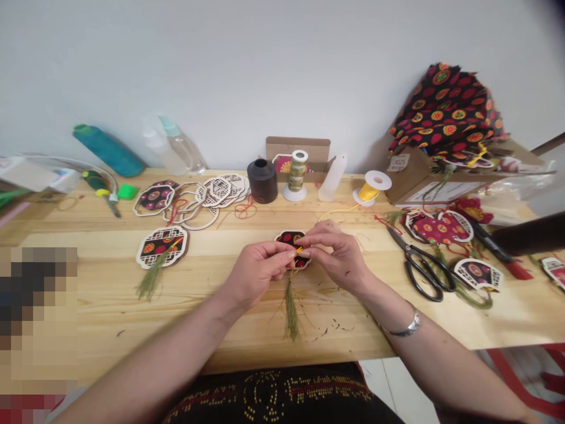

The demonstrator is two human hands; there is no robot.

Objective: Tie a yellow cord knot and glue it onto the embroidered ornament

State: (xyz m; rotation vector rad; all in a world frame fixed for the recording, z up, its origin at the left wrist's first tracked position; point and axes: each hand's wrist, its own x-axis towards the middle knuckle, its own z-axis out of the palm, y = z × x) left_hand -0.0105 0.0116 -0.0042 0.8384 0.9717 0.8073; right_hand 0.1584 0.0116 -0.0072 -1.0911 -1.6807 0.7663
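Head view: your two bare hands meet over the middle of a pale wooden worktop (247,341). Your left hand (258,270) pinches a short bit of yellow cord (299,251) between thumb and forefinger; your right hand (343,257) has its thumb and forefinger right at the same cord, though you cannot tell whether they grip it. Beneath your fingertips lies a black patterned pendant (289,237), its olive tassel (290,318) trailing toward the front edge. A similar tasselled pendant (161,247) lies to its left. Yellow thread runs from a white spool (378,179) near the back edge toward your right hand. Black-handled scissors (409,252) lie to the right, and a cardboard box (408,176) topped with patterned cloth (445,112) fills the back right corner. Wooden frames (225,191) overlap near the back edge, left of a black cone (262,182).
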